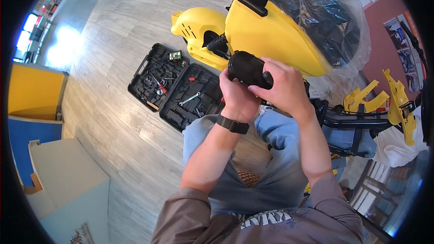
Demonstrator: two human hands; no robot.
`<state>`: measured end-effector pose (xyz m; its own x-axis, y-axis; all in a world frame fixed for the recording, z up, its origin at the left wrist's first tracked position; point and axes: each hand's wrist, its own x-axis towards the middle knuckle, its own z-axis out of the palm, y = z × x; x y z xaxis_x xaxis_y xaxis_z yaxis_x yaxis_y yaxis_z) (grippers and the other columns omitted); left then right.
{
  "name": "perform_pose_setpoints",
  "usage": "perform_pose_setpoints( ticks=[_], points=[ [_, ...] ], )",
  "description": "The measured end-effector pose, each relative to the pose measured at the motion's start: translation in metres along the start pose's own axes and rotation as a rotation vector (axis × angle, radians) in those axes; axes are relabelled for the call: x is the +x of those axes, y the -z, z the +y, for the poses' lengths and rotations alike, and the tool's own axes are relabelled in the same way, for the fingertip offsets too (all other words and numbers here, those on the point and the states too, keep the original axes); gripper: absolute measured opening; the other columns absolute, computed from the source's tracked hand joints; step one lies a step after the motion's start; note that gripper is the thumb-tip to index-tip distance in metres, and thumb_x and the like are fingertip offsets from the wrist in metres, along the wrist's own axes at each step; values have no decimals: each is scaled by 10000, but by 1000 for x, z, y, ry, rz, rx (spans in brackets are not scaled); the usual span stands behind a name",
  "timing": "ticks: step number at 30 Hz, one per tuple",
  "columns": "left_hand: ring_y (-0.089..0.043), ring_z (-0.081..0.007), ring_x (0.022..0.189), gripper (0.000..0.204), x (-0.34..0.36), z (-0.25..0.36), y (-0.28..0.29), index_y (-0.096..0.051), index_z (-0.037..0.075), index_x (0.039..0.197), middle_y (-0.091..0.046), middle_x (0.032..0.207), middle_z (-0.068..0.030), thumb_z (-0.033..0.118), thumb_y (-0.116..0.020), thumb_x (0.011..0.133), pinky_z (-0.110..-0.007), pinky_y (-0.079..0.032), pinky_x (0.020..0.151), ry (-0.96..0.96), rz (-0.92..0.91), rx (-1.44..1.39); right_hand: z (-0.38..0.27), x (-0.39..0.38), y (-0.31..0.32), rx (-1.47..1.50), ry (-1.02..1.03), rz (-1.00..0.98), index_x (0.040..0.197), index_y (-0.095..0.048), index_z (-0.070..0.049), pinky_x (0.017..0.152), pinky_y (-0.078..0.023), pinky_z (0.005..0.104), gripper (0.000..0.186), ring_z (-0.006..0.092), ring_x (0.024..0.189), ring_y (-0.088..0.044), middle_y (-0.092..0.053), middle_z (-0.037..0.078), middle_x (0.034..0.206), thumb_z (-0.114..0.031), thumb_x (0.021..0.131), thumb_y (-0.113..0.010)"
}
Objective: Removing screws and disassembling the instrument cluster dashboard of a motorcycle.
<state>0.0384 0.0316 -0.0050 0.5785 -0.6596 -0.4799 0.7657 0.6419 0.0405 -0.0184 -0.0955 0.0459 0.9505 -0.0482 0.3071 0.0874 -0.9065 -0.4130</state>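
A black, rounded, glossy housing [247, 68] is held up between my two hands, above my knees and in front of the yellow body panel [271, 36] of a vehicle. My left hand [238, 95] supports it from below and the left, its fingers partly hidden. From the right, my right hand [287, 86] grips the same housing, thumb across its near side. What lies under the housing cannot be made out. Just beyond it are a black coil spring shock absorber [217, 43] and a yellow fender [199, 25].
On the floor to the left lies an unfolded black tool case [174, 101] with a wrench [189, 98], a red-handled screwdriver [162, 88] and a green circuit board [175, 55]. Plastic film [357, 49] covers a dark part. Yellow pieces [367, 97] and a black tubular frame [348, 122] stand right.
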Motion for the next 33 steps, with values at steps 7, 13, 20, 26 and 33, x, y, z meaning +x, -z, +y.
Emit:
perform_pose_setpoints(
  ticks=[7,13,20,26,33],
  points=[
    [-595,-277,1216,592,-3,-3,-3,-623,127,1298,-649,1308,-74,504,-290,986,-473,-437,1080,1,2,31,0,0,-1,-16,-18,29,1005,-699,-12,822,-576,425,469,342,954,-715,-717,166,1179,-308,691,-883],
    [-597,-272,1210,596,-3,-2,-2,-623,131,1297,-647,1309,-70,510,-286,986,-461,-444,1071,-13,-6,34,-4,2,1,10,-83,-36,1020,-698,-10,834,-576,425,479,346,970,-712,-714,167,1181,-310,697,-884],
    [-594,-281,1206,591,0,-2,1,-612,114,1297,-641,1305,-86,499,-287,989,-469,-445,1074,-1,-30,26,0,0,-3,-12,-14,5,1012,-692,-13,854,-572,432,469,354,991,-706,-705,174,1212,-306,699,-882],
    [-587,-289,1215,594,0,-2,1,-606,113,1307,-633,1316,-89,500,-286,990,-475,-437,1081,-12,-56,11,-4,2,-2,12,-60,-21,987,-688,-13,862,-570,435,447,362,1004,-703,-701,176,1224,-295,698,-881],
    [-576,-291,1233,608,-1,-3,-1,-596,117,1326,-624,1331,-92,513,-280,990,-487,-425,1093,-15,-48,16,-1,1,-2,18,-74,-31,996,-688,-15,868,-569,436,448,362,1013,-702,-697,178,1236,-289,699,-880]
  ],
)
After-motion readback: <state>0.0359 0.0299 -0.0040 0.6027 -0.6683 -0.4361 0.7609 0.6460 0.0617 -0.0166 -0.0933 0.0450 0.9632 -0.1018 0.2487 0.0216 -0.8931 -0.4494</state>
